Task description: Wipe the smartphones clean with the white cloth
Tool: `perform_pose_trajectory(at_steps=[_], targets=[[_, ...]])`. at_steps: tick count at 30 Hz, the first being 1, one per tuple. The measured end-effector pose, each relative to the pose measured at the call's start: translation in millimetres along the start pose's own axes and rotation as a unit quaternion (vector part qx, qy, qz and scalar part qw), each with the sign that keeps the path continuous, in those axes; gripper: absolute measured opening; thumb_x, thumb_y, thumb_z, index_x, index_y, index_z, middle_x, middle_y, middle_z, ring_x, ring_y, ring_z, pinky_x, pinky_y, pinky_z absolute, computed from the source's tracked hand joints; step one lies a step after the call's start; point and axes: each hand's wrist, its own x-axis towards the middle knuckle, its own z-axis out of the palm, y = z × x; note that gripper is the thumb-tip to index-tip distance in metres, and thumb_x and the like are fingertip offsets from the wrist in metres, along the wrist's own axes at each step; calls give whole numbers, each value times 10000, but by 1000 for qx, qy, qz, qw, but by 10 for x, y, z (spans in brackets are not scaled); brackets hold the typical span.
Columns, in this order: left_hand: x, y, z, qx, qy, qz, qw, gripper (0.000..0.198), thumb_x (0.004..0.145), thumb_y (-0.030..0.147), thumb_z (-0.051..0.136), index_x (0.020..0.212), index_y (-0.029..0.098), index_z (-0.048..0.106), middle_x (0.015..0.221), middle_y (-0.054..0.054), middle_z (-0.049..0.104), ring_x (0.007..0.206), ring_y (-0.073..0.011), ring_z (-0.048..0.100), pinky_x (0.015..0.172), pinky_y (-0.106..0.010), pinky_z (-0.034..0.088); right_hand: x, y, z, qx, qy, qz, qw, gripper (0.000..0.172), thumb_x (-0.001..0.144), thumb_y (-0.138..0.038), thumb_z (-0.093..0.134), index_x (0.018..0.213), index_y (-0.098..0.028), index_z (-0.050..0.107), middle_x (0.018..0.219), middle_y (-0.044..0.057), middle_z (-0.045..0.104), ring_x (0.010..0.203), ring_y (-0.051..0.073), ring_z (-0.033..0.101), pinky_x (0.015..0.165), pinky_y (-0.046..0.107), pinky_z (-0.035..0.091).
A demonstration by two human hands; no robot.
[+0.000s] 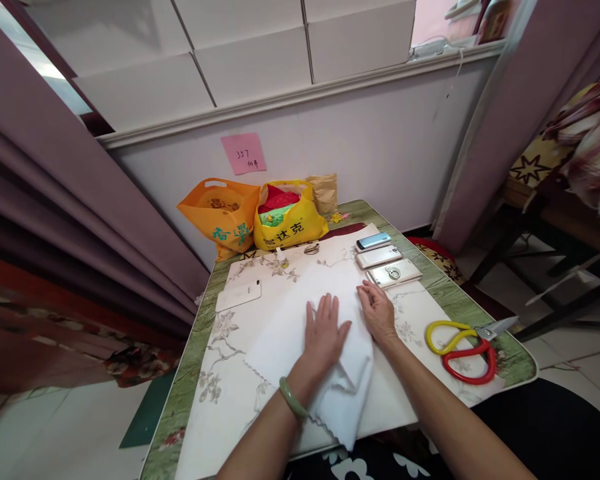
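A white cloth with a zigzag edge lies spread on the table, one corner folded over toward me. My left hand lies flat on the folded part, fingers stretched out and together. A green bangle sits on that wrist. My right hand rests on the cloth's right edge with its fingers bent down against the fabric; nothing shows between them.
Three phones lie in a row just beyond my right hand, and a white one lies at the left. Red and yellow scissors lie at the right. An orange bag and a yellow bag stand at the far edge.
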Motion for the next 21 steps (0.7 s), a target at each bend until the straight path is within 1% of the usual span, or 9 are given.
perform_pose_trajectory(at_steps=[2,4,7,9,11,14,17,19,21], targets=[[79,-105,-5,6,0,-47,999,604,994,466,224,1497,138,292,1571,-119,299,1469,-250,225,1198,-573,120,-3,2,2,0,-4,3,1000,306,901,-434,511,933,-212,719,1179,106,679,1123,262,601,1001,441,443],[84,-89,24,13,4,-64,998,609,992,451,235,1496,113,289,1571,-126,296,1471,-253,219,1200,-568,126,-4,2,6,-1,-6,4,1000,306,900,-433,512,935,-211,719,1181,106,677,1121,262,602,1001,443,443],[-50,126,109,17,13,-39,999,626,982,446,269,1509,109,252,1587,-123,254,1482,-254,175,1200,-552,158,-5,1,15,-2,-3,3,1000,298,898,-428,516,923,-212,720,1174,104,680,1113,258,606,1003,440,443],[-164,277,152,12,12,-2,1000,642,975,455,288,1518,117,230,1594,-121,231,1488,-263,148,1196,-558,167,-5,2,20,0,0,0,1000,292,898,-425,518,913,-214,720,1168,102,683,1114,254,607,1008,435,441],[-224,333,151,4,9,25,1000,646,975,468,280,1524,135,213,1599,-109,220,1489,-259,144,1195,-561,163,-5,3,20,0,3,-2,1000,289,898,-423,521,912,-216,721,1166,101,685,1117,251,606,1010,431,440],[-156,201,77,-2,1,16,1000,649,978,496,247,1523,145,218,1593,-102,242,1484,-242,174,1201,-565,126,-6,6,11,-2,4,2,1000,287,894,-422,523,916,-218,724,1169,101,686,1112,252,609,1006,432,443],[-10,18,13,5,3,-56,998,652,980,490,240,1503,101,266,1572,-136,288,1473,-255,210,1199,-582,105,-6,4,-2,-3,-3,4,1000,287,890,-422,523,915,-220,726,1176,102,684,1108,257,610,998,437,447],[19,8,23,7,5,-82,997,656,979,480,251,1491,72,285,1565,-158,293,1474,-264,206,1198,-582,109,-4,-2,-5,-1,-5,3,1000,291,889,-425,522,910,-218,726,1172,103,685,1107,259,610,996,438,448],[-50,105,69,4,7,-77,997,662,977,475,261,1496,63,268,1575,-163,265,1481,-264,179,1199,-575,117,-2,-9,-2,0,-2,3,1000,295,887,-430,521,898,-217,725,1162,103,689,1101,259,612,995,438,449]])
